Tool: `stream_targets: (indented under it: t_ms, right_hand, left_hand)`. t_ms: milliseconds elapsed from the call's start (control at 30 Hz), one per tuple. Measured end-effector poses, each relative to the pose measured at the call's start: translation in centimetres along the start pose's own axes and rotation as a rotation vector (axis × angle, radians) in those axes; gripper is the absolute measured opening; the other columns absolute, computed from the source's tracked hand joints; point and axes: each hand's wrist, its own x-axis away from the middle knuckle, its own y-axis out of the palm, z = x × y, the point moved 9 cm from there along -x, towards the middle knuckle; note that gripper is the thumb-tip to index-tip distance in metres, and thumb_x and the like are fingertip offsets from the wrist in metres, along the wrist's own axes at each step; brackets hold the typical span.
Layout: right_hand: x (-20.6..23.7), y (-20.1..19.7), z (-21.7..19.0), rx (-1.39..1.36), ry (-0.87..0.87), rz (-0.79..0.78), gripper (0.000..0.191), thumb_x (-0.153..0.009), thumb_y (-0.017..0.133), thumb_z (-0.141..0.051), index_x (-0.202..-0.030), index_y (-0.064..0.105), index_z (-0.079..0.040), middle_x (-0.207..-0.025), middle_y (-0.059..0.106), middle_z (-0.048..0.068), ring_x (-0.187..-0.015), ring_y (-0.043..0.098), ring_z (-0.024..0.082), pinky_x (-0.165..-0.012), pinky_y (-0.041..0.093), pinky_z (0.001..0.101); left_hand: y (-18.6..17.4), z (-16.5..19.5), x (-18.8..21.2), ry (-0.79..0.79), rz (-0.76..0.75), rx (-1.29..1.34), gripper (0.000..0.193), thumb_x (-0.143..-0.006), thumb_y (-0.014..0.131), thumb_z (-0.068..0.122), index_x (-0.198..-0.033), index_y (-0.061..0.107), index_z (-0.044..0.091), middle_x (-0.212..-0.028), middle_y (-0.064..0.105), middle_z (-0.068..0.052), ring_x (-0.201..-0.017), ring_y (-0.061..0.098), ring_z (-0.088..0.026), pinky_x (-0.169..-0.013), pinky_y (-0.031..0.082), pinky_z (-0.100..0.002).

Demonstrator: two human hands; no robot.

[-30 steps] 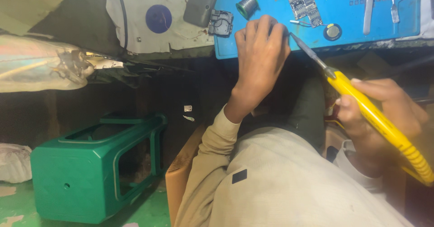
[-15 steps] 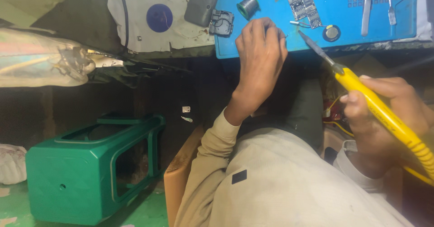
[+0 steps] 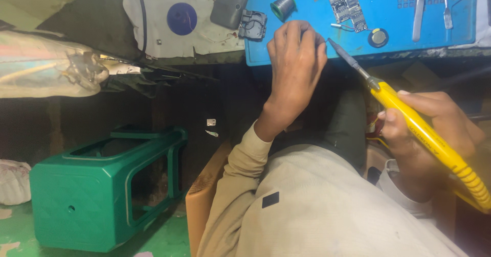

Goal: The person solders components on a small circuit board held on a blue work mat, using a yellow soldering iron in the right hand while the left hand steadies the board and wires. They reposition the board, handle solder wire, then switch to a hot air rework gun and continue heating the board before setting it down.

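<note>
**Both hands at the near edge of the blue mat**

Hands first: my left hand [image 3: 295, 57] is curled nearly closed at the near edge of the blue work mat [image 3: 307, 52], fingertips pinched together on something too thin to make out (possibly a strand of solder wire; I cannot tell). My right hand [image 3: 424, 134] is wrapped shut around the yellow handle of the soldering iron [image 3: 409, 121].

What counts is how the iron lies. Its long axis runs on a slant from my right hand, low and to the right, up and leftward to the dark tip, which ends just beside my left fingertips, near but apart. So the left hand is the nearer one to the working spot, the right one well back along the handle.

Farther up the mat lie a bare circuit board [image 3: 346, 2], a solder spool [image 3: 283, 4] and a small round metal part [image 3: 379, 37], with tweezers [image 3: 419, 6] off to the right. Below the surface, a green plastic stool [image 3: 102, 190] lies on its side on the floor.
</note>
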Motion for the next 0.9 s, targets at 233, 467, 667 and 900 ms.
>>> stream_targets:
  t_ms: [233,467,667,900]
  right_hand:
    - [-1.5,-0.2,-2.3,0.049,-0.026,-0.032,0.020,-0.111,0.068,-0.007,-0.123,0.063,0.009,-0.103,0.070,0.019,-0.085,0.070,0.020,-0.078,0.054,0.0257]
    - [-2.4,-0.3,-3.5,0.113,-0.050,-0.105,0.025,-0.103,0.070,-0.005,-0.124,0.065,0.008,-0.104,0.069,0.021,-0.081,0.069,0.024,-0.069,0.052,0.0278]
    - [-1.7,-0.7,-1.2,0.052,-0.052,-0.009,0.021,-0.113,0.067,-0.009,-0.128,0.064,0.005,-0.106,0.068,0.016,-0.085,0.064,0.021,-0.079,0.050,0.0270]
    - [-0.3,-1.1,0.7,0.030,-0.040,-0.053,0.022,-0.114,0.064,-0.013,-0.125,0.062,0.005,-0.102,0.069,0.011,-0.088,0.063,0.019,-0.083,0.049,0.0282]
  left_hand:
    - [0.3,-0.1,0.0,0.003,-0.001,-0.025,0.016,-0.092,0.071,0.009,-0.105,0.063,0.004,-0.119,0.054,-0.011,-0.123,0.051,-0.033,-0.103,0.039,-0.048]
    - [1.1,-0.3,0.0,0.049,0.010,-0.075,0.020,-0.089,0.072,0.009,-0.105,0.061,0.005,-0.119,0.053,-0.012,-0.123,0.051,-0.033,-0.104,0.038,-0.049]
    - [0.6,-0.6,0.4,0.044,0.009,-0.009,0.019,-0.092,0.071,0.008,-0.107,0.060,0.004,-0.121,0.053,-0.012,-0.124,0.051,-0.033,-0.104,0.039,-0.048]
    - [0.4,-0.2,0.1,0.034,0.019,-0.027,0.018,-0.091,0.073,0.009,-0.105,0.062,0.006,-0.119,0.054,-0.011,-0.122,0.052,-0.033,-0.101,0.038,-0.047]
